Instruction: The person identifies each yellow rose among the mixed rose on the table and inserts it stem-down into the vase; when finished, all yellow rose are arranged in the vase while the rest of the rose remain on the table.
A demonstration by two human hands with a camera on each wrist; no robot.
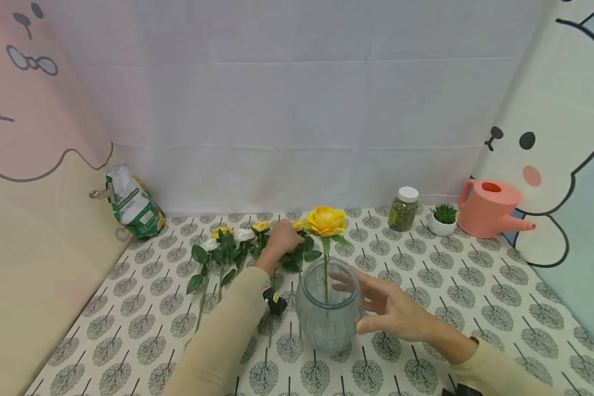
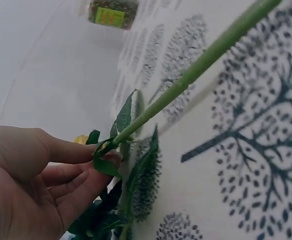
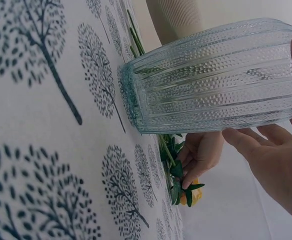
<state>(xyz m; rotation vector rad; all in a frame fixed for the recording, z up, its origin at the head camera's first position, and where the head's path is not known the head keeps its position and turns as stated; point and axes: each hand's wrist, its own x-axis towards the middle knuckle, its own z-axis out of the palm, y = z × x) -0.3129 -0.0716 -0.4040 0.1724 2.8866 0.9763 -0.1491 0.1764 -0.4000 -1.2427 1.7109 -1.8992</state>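
A ribbed, clear bluish glass vase (image 1: pixel 329 324) stands upright on the patterned cloth, with one tall yellow rose (image 1: pixel 326 221) in it. My right hand (image 1: pixel 393 308) holds the vase's right side, thumb in front and fingers reaching behind; in the right wrist view, fingertips (image 3: pixel 236 140) touch the glass. Left of the vase, my left hand (image 1: pixel 283 242) reaches into a row of artificial roses. Its thumb and fingers pinch a green stem (image 2: pixel 161 102) close to the leaves. A yellow bloom (image 3: pixel 193 194) shows by that hand in the right wrist view.
White roses (image 1: pixel 244 235) and other yellow ones lie leftward, stems toward me. At the back left leans a clipped green-and-white bag (image 1: pixel 137 206). Along the back right stand a white-lidded jar (image 1: pixel 403 210), a small potted succulent (image 1: pixel 443 220) and a coral watering can (image 1: pixel 490 209).
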